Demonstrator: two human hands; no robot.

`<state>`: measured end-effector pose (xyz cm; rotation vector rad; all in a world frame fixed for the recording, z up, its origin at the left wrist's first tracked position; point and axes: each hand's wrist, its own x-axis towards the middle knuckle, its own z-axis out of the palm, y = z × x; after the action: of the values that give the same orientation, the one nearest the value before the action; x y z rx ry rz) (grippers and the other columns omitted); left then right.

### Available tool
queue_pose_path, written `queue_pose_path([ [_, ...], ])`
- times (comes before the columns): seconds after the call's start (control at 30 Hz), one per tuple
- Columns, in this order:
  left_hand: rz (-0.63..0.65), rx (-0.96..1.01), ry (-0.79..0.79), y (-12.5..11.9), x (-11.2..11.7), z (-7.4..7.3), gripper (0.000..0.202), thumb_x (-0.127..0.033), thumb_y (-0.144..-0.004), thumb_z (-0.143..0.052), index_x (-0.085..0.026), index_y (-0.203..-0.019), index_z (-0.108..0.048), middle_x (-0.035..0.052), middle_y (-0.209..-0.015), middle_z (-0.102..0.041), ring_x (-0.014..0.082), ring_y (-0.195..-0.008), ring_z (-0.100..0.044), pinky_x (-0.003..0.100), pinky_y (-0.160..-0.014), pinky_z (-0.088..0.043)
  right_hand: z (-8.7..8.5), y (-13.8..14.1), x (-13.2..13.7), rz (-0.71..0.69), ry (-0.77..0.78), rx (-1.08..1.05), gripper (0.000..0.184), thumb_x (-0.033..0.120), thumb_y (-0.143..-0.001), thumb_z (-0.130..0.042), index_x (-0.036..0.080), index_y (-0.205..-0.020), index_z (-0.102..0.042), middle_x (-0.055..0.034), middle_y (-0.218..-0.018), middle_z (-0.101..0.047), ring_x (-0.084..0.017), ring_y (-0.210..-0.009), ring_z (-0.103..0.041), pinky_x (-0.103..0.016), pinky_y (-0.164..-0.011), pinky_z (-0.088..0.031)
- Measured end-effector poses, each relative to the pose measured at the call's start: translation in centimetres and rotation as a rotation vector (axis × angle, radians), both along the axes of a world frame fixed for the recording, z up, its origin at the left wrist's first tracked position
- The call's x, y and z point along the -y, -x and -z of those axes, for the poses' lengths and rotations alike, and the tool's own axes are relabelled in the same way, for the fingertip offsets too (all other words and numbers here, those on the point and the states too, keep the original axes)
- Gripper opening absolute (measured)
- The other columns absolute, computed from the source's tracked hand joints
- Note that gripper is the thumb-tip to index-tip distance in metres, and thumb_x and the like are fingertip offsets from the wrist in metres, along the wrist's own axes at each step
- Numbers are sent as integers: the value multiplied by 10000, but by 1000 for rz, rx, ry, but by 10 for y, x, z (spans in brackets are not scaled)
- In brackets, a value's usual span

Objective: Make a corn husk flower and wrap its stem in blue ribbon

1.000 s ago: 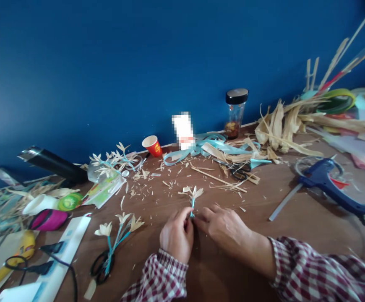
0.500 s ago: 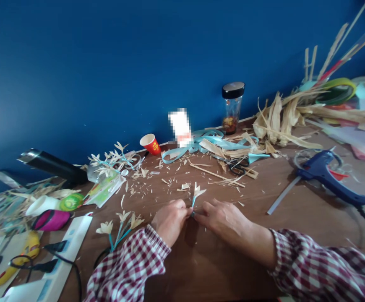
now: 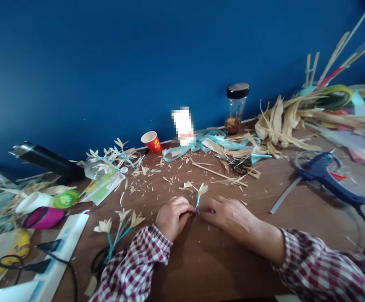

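Note:
Between my hands stands a small pale husk flower (image 3: 202, 189) with a blue-wrapped stem, tilted slightly right. My left hand (image 3: 174, 216) pinches the lower stem between thumb and fingertips. From the other side, the fingertips of my right hand (image 3: 229, 216) close on the stem's base, where a small dark bit shows. Several finished-looking flowers (image 3: 119, 224) with blue stems lie beside my left sleeve, close to black scissor handles (image 3: 99, 262). Husk scraps (image 3: 187, 184) are scattered just beyond the flower.
A blue glue gun (image 3: 327, 176) lies at right, its cord running toward me. Light-blue ribbon (image 3: 214, 140), scissors (image 3: 241, 167) and dry husks (image 3: 277, 121) lie behind. A red paper cup (image 3: 152, 142) and lidded glass jar (image 3: 234, 113) stand by the wall. A power strip (image 3: 63, 247) is at left.
The flower has turned between my fingers, its petals now leaning more to the right. Both hands stay at the stem, with the fingers shifted a little. The whole view has moved slightly.

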<state>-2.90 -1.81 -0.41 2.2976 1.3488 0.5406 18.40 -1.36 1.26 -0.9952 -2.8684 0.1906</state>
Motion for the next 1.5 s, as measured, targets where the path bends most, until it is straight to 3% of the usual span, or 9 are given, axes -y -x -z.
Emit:
queue_pose_path([
  [0.17, -7, -59, -100, 0, 11, 0, 157, -170, -834, -528, -195, -857, -682, 42, -875, -610, 171, -859, -522, 308, -751, -453, -1, 0, 0, 6, 23, 8, 267, 192, -875, -531, 276, -1120, -595, -75, -951, -601, -201, -852, -570, -259, -638, -456],
  [0.43, -8, -247, -248, -8, 39, 0, 265, -187, -857, -492, -189, -1084, -628, 45, -1160, -608, 235, -1030, -478, 402, -857, -470, -3, 1, 0, 17, 5, 54, 253, 201, -858, -559, 293, -1090, -597, -54, -875, -593, -208, -778, -579, -255, -561, -444],
  [0.57, -3, -249, -255, -13, 41, 3, 280, -168, -854, -498, -165, -1108, -615, 14, -1159, -638, 237, -1076, -474, 396, -875, -482, -4, 1, 0, 25, -1, 49, 213, 190, -868, -538, 275, -1050, -611, -58, -873, -586, -202, -788, -567, -253, -576, -436],
  [0.73, -99, -247, -216, -23, 46, 2, 277, -145, -826, -517, -139, -1081, -624, 42, -1159, -636, 236, -1087, -491, 411, -924, -460, -3, 0, 1, 48, -3, 38, 239, 180, -875, -507, 272, -1075, -602, -58, -866, -571, -187, -776, -548, -241, -576, -421],
  [0.97, -108, -255, -230, -22, 51, 10, 322, -166, -833, -504, -155, -1146, -575, 57, -1211, -606, 227, -1101, -505, 410, -939, -444, -5, -3, 0, 61, 66, 9, 215, 138, -881, -459, 218, -1005, -616, -58, -876, -576, -163, -806, -549, -246, -673, -438],
  [1.17, -104, -253, -223, -20, 51, 12, 332, -192, -849, -488, -162, -1172, -557, 70, -1198, -609, 235, -1099, -509, 435, -930, -439, -8, 16, -8, 170, 161, -101, 175, 191, -911, -426, 180, -936, -599, -52, -897, -610, -149, -820, -576, -244, -726, -427],
  [1.33, -113, -235, -215, -21, 51, 11, 323, -162, -831, -496, -179, -1143, -576, 60, -1170, -622, 233, -1089, -523, 433, -933, -437, -5, 26, -11, 270, 223, -126, 64, 203, -848, -521, 199, -869, -582, -9, -870, -632, -142, -777, -587, -228, -649, -390],
  [1.5, -126, -267, -261, -22, 53, 12, 345, -158, -814, -514, -176, -1154, -571, 72, -1151, -625, 241, -1058, -551, 429, -917, -452, -8, 29, -12, 339, 264, -89, 90, 225, -841, -508, 201, -847, -595, -16, -848, -648, -155, -778, -594, -235, -621, -345],
])
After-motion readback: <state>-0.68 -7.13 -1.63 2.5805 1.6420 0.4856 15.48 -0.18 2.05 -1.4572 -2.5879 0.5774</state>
